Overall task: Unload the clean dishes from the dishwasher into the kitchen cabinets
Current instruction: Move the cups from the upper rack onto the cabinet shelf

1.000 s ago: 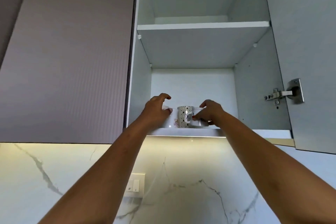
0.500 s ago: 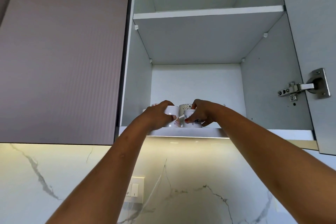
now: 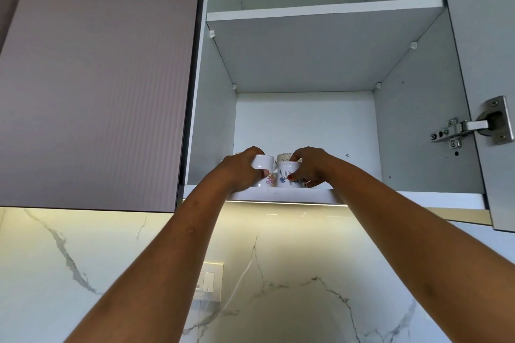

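The white ceramic mug with a blue flower print [image 3: 288, 174] stands upright at the front edge of the open wall cabinet's lowest white shelf [image 3: 390, 196]. Its base is hidden behind the shelf's front lip, so I cannot tell whether it is fully set down. The right hand [image 3: 312, 167] grips it from its right side, fingers curled over the rim and the thumb pressed on the printed face. Just beside it, on its left and touching or nearly so, is a white ceramic mug with a pink print [image 3: 263, 162], also upright. The left hand [image 3: 242, 170] holds it from its left side, fingers wrapped over the top and the thumb across the front. Each hand is therefore on the outer side of its own mug, and the two mugs meet in the middle. Directly behind that meeting line stands a pale mug with a diamond pattern [image 3: 284, 157], close against them. The free depth of the shelf lies beyond and to the right of the pair, away from the person. Pushing straight back would likely knock the patterned mug, so letting go and drawing each hand outward and down looks the safer move. Above is a bare white upper shelf [image 3: 323, 10], and to the right the open door's metal hinge [image 3: 471, 125].
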